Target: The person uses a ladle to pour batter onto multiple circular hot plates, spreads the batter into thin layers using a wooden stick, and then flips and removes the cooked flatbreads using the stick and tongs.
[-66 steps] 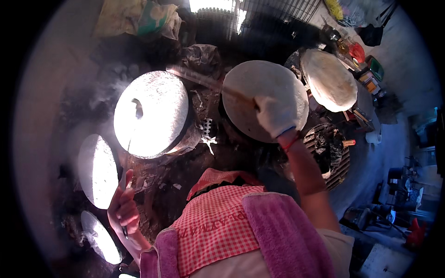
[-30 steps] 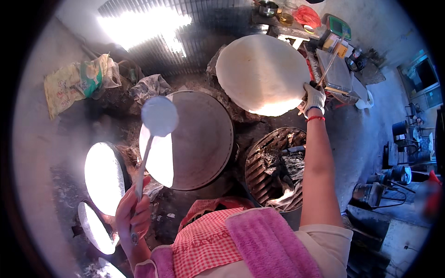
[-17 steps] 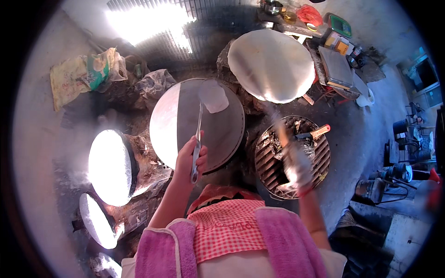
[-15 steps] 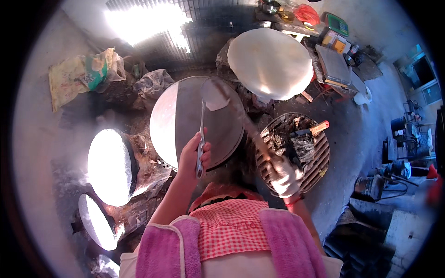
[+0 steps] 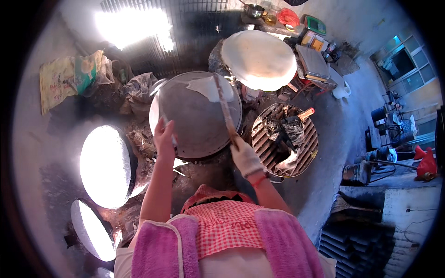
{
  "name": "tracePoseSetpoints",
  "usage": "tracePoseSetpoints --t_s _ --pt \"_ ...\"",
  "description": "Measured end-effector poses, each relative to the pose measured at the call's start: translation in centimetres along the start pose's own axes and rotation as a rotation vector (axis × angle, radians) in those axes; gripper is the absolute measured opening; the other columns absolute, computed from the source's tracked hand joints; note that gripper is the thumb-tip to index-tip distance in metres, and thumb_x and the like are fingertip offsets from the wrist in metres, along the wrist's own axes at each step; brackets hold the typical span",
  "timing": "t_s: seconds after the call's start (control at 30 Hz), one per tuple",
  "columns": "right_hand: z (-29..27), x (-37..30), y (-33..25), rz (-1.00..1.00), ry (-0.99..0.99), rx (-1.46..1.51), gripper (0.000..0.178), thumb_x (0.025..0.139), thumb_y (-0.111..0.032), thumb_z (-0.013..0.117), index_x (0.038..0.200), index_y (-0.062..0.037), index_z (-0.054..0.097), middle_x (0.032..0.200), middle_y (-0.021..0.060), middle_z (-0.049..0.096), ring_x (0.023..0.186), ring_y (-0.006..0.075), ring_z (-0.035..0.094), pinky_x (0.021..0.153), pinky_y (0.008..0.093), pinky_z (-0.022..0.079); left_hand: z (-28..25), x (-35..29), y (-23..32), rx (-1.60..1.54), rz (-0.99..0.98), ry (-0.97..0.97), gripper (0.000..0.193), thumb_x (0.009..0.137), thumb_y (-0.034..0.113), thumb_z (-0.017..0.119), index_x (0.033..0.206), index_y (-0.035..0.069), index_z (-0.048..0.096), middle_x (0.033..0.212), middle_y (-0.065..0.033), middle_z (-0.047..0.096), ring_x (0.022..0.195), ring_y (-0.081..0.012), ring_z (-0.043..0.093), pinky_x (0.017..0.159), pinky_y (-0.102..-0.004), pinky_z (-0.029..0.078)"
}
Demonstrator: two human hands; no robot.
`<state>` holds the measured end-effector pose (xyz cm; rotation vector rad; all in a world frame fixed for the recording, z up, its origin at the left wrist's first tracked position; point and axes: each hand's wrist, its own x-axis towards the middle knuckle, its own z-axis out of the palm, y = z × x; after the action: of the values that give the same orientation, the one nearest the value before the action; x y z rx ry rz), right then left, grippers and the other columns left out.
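A round griddle [image 5: 194, 123] lies in front of me, its grey top holding a patch of pale batter [image 5: 208, 89] near the far edge. My right hand [image 5: 245, 158], in a whitish work glove, is closed round a long flat wooden spreader [image 5: 224, 104]. The spreader's far end reaches across the batter. My bare left hand [image 5: 165, 135] grips the handle of a metal ladle [image 5: 159, 86], blurred, whose pale bowl hangs over the griddle's upper left rim. Beyond the griddle to the right lies a thick pile of large round flatbreads [image 5: 258, 60].
Right of the griddle is a round slatted grate [image 5: 269, 156] with charred pieces and a wooden-handled tool [image 5: 306, 114]. Two bright round pans [image 5: 105, 167] stand at the left. A printed sack [image 5: 69, 83] lies at the far left, a white bucket [image 5: 342, 90] at the right.
My left hand has swung left with the ladle. My right hand has moved left and inward, putting the spreader across the batter. The view has shifted slightly.
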<state>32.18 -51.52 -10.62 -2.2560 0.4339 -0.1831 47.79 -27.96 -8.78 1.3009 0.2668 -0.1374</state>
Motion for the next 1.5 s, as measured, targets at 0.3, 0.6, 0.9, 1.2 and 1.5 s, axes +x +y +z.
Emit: tracePoseSetpoints --t_s 0.3,0.6,0.9,1.2,1.5 --pt "-0.2 2.2 -0.5 0.011 0.064 0.255 0.036 0.095 -0.015 0.06 0.129 -0.0008 0.061 0.109 0.0241 0.069 0.103 0.0319 0.069 0.089 0.036 0.053 -17.7 -16.1 3.1 -0.022 0.135 0.244 0.046 0.1 0.008 0.056 0.144 0.006 0.045 0.068 0.0002 0.049 0.045 -0.0044 0.041 0.037 -0.0198 0.032" --pt "1.5 6.9 -7.5 0.017 -0.155 0.042 0.033 0.096 -0.027 0.058 0.122 -0.0084 0.063 0.099 0.0235 0.068 0.09 0.0349 0.069 0.078 0.0409 0.054 -21.9 -18.3 1.0 -0.218 0.029 0.364 0.042 0.106 0.015 0.045 0.147 0.011 0.035 0.072 -0.0001 0.043 0.043 -0.0068 0.035 0.037 -0.0236 0.029" --pt "3.9 4.7 -7.2 0.173 -0.24 0.253 0.039 0.094 -0.021 0.062 0.129 -0.0038 0.063 0.101 0.0155 0.072 0.093 0.0218 0.068 0.083 0.0327 0.052 -22.3 -19.4 2.8 -0.063 0.046 0.364 0.038 0.106 0.017 0.047 0.143 0.01 0.042 0.07 0.0031 0.041 0.046 -0.0033 0.032 0.04 -0.0212 0.026" --pt "1.7 6.9 -8.7 0.222 -0.337 0.488 0.036 0.095 -0.021 0.06 0.127 -0.0038 0.063 0.075 0.0009 0.064 0.051 0.0099 0.051 0.047 0.0274 0.042 -14.6 -22.3 2.8 -0.169 0.13 0.518 0.04 0.105 0.013 0.046 0.145 0.012 0.04 0.071 0.0028 0.039 0.049 -0.0043 0.032 0.042 -0.0214 0.028" --pt "-1.9 11.9 -0.7 0.184 -0.387 0.578 0.037 0.095 -0.024 0.061 0.127 -0.0054 0.065 0.075 -0.001 0.062 0.047 0.0085 0.05 0.044 0.0271 0.041 -6.9 -25.0 3.8 -0.102 0.248 0.644 0.04 0.105 0.015 0.049 0.144 0.009 0.043 0.073 0.0034 0.04 0.05 -0.0043 0.031 0.044 -0.023 0.029"
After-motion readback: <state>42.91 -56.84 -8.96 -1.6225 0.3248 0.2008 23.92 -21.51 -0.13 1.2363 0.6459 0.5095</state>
